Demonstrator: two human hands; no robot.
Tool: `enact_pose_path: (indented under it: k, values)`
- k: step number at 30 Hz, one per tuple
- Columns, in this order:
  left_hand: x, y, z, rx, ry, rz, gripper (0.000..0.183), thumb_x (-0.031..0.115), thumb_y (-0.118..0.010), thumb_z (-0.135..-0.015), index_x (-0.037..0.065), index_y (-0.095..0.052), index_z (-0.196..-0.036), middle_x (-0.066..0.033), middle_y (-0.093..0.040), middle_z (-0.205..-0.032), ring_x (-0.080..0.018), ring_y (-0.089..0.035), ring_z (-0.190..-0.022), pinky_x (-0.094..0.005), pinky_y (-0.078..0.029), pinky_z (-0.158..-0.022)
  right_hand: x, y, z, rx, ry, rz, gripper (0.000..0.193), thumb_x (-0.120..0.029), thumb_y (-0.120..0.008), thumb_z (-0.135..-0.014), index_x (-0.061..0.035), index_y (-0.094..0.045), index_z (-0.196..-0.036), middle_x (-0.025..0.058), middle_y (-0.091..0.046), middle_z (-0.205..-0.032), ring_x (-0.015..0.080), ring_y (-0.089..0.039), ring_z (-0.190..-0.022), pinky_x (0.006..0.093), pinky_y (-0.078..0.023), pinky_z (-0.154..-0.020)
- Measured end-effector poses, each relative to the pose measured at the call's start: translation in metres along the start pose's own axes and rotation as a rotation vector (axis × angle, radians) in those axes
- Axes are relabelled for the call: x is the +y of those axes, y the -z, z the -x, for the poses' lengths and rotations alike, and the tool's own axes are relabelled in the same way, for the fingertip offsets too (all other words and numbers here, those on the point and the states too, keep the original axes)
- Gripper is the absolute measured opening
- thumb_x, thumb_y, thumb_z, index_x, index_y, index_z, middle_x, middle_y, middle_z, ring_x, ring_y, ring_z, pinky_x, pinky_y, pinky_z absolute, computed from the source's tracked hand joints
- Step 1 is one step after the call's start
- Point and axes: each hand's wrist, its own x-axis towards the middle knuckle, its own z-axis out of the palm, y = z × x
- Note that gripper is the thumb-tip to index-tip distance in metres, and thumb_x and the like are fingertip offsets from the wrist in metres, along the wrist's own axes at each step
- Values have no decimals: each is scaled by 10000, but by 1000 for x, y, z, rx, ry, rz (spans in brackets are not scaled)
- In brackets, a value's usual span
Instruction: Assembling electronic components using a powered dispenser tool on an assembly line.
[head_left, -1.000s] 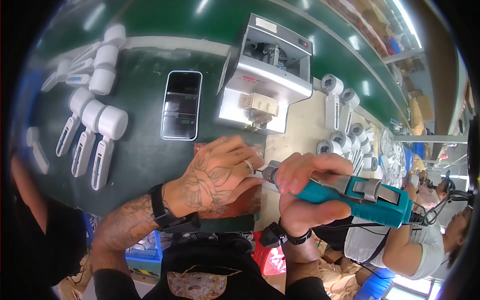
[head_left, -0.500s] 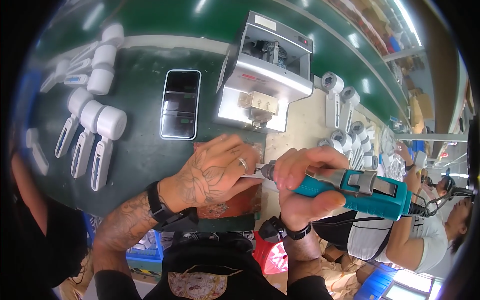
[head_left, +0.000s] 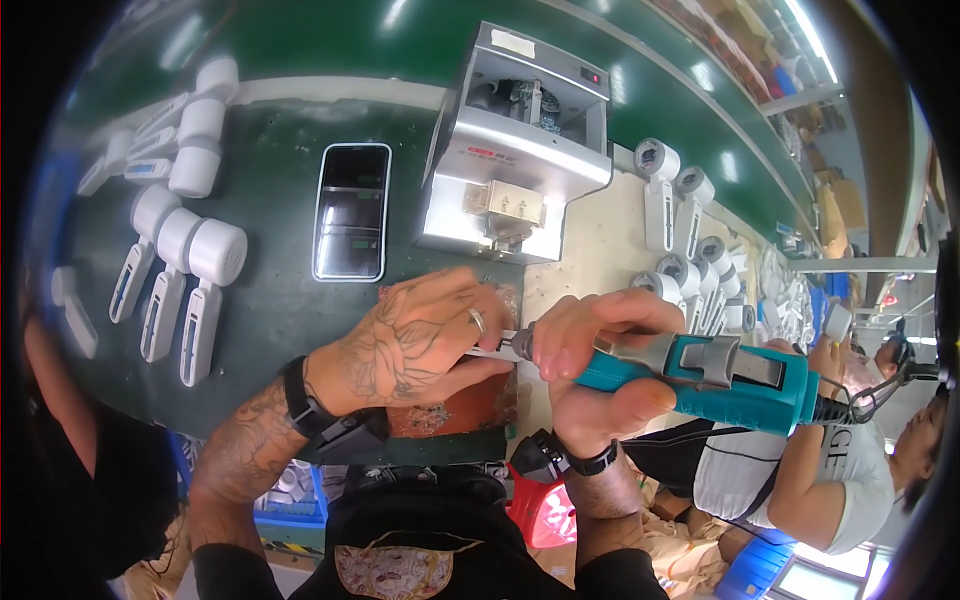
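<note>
My right hand (head_left: 600, 365) is wrapped round a teal electric screwdriver (head_left: 705, 385), which lies nearly level with its tip pointing left. That tip meets a small white piece (head_left: 492, 353) pinched in my left hand (head_left: 425, 340). Most of the white piece is hidden by my fingers, so its full shape cannot be made out. Under my left hand lies a worn reddish-brown mat (head_left: 440, 418). Just beyond both hands stands a grey metal screw feeder (head_left: 520, 150) with loose screws in its upper bay.
White handheld fans stand to the left, one group (head_left: 178, 240) nearer, others (head_left: 195, 150) behind. More fans (head_left: 690, 270) fill the right side. A phone (head_left: 352, 212) lies on the green table. Co-workers sit at both sides; a cord trails from the screwdriver.
The whole scene has shifted slightly left in view. Both hands keep their grips, and the screwdriver tip stays at the white piece.
</note>
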Motion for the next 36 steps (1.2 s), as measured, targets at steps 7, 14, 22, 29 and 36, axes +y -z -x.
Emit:
enact_pose_path:
  k: [7,14,22,29,36]
  values:
    - [10,-4,-1,78,38,-104,306,227,-769,-749,73,-631,-975,-44,-611,-986,-234,-581,-907,-376,-518,-775,-1,0,2,4,-20,-28,765,-744,-461,-856,-28,-447,-1125,20,-475,-624,141,-453,-472,296,-410,-464]
    - [17,6,-3,42,104,-113,310,246,-750,-766,46,-651,-982,-67,-594,-946,-253,-559,-863,-380,-496,-781,-12,-1,-26,79,51,-66,795,-751,-427,-871,-14,-509,-1157,21,-473,-618,140,-446,-500,293,-379,-470]
    - [11,3,9,18,55,-178,411,285,-710,-820,52,-602,-1141,-82,-571,-1034,-260,-547,-984,-420,-471,-872,22,-19,-67,23,42,-2,535,-502,-537,-969,23,-528,-1072,63,-530,-694,170,-530,-609,311,-441,-561]
    - [10,0,8,3,68,-182,491,296,-706,-826,62,-561,-1232,-86,-575,-1082,-264,-537,-1031,-440,-444,-928,28,-17,-66,-123,80,25,461,-447,-532,-986,13,-500,-970,89,-546,-691,188,-552,-621,316,-450,-570]
    - [9,-1,7,80,73,-168,404,266,-778,-763,92,-645,-1102,-77,-616,-1034,-273,-564,-929,-392,-459,-809,-3,-5,-32,23,-95,-3,564,-542,-592,-921,5,-505,-1026,59,-494,-637,167,-492,-540,312,-416,-504]
